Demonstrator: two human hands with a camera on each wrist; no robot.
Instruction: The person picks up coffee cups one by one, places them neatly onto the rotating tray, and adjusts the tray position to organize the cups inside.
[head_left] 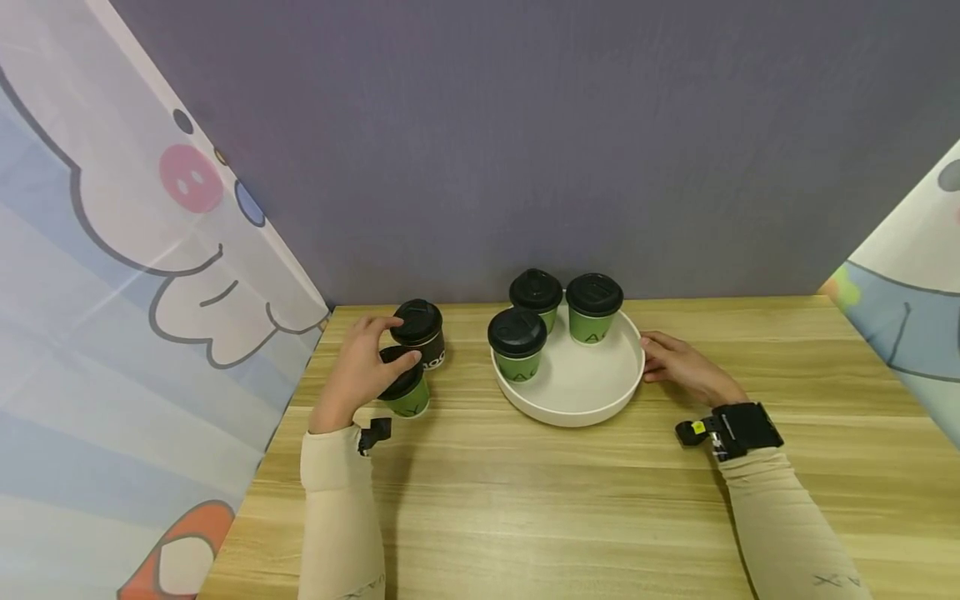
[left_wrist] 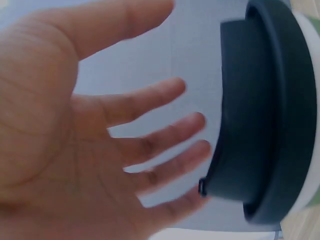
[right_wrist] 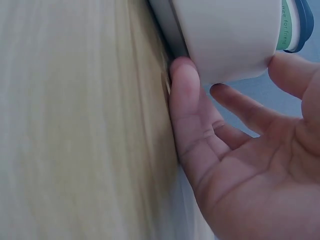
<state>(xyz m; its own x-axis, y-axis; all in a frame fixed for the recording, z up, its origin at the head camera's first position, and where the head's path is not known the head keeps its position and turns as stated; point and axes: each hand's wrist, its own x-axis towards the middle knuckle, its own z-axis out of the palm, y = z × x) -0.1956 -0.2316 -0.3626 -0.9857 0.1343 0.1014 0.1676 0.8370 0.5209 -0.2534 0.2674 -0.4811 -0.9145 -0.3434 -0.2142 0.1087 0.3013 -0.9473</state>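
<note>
Green cup (head_left: pixel 410 402) beneath spread left grip (head_left: pixel 360 371)

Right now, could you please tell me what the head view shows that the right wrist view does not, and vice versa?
Only the head view shows the left hand and black cup. Only the right wrist view shows the palm of the right hand and the words "for friend" on a green cup. Both show that hand's fingers touching the white tray.
</note>
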